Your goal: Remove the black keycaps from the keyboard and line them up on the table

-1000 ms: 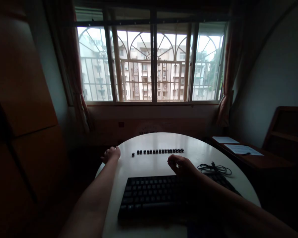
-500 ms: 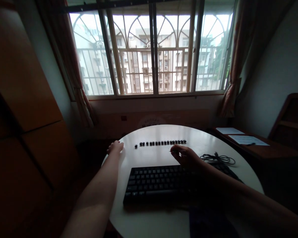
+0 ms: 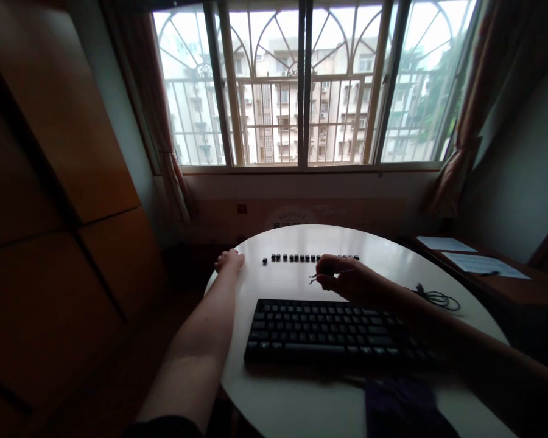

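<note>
My right hand (image 3: 340, 272) is closed on a keycap puller whose thin wire prongs (image 3: 313, 279) stick out to the left. It hovers over the white table, between a black keyboard (image 3: 319, 328) and a row of small black keycaps (image 3: 296, 258), and covers part of that row. One keycap (image 3: 265, 260) sits slightly apart at the row's left end. My left hand (image 3: 229, 260) lies at the left rim of the round table (image 3: 256, 280), its fingers curled over the edge. My right forearm hides the keyboard's right end.
A coiled black cable (image 3: 438, 298) lies right of the keyboard. Dark purple cloth (image 3: 397, 404) is at the near side. Papers (image 3: 484, 266) and a pen (image 3: 489, 274) rest on a brown surface to the right. A wooden cabinet (image 3: 73, 158) stands left, a barred window ahead.
The view has shifted, so the table and keyboard appear farther right. My right hand has moved left relative to the keycaps and covers more of the row. My left hand stays at the rim.
</note>
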